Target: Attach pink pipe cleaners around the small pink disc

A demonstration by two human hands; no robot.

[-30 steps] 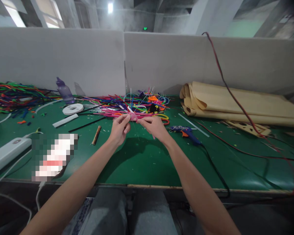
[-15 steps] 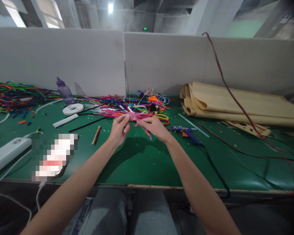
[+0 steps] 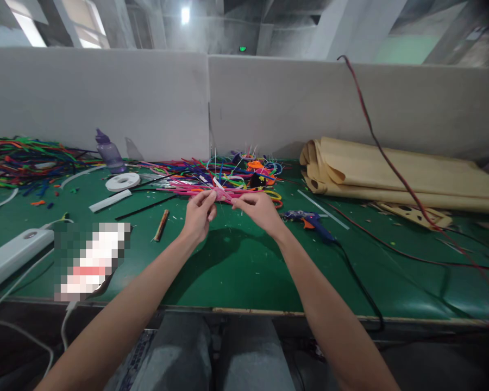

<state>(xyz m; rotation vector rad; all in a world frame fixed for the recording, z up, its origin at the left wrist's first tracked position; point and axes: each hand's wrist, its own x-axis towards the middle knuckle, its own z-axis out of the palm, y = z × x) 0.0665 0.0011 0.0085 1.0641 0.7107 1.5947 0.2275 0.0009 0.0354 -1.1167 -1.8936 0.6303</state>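
Between my hands is a small pink fuzzy piece [image 3: 220, 194], with thin wires standing out of it. My left hand [image 3: 199, 213] pinches its left side between thumb and fingers. My right hand [image 3: 257, 210] is closed in a pinch at the piece's right end, on what looks like a pink strand. Just behind both hands lies a pile of coloured pipe cleaners [image 3: 183, 176], many of them pink. The exact fingertip contact is small and partly lost against the pink pile.
A blue glue gun [image 3: 318, 227] lies right of my hands, its cord trailing off the front edge. Brown paper rolls [image 3: 383, 168] lie at the back right. A purple bottle [image 3: 110, 155], white tape roll [image 3: 123, 181], cutter [image 3: 162, 225] and blurred phone [image 3: 93, 263] are on the left.
My right hand has shifted slightly, and its fingers have drawn together. The pink strand and thin wire that hung below it no longer show there. My left hand keeps its pinch.
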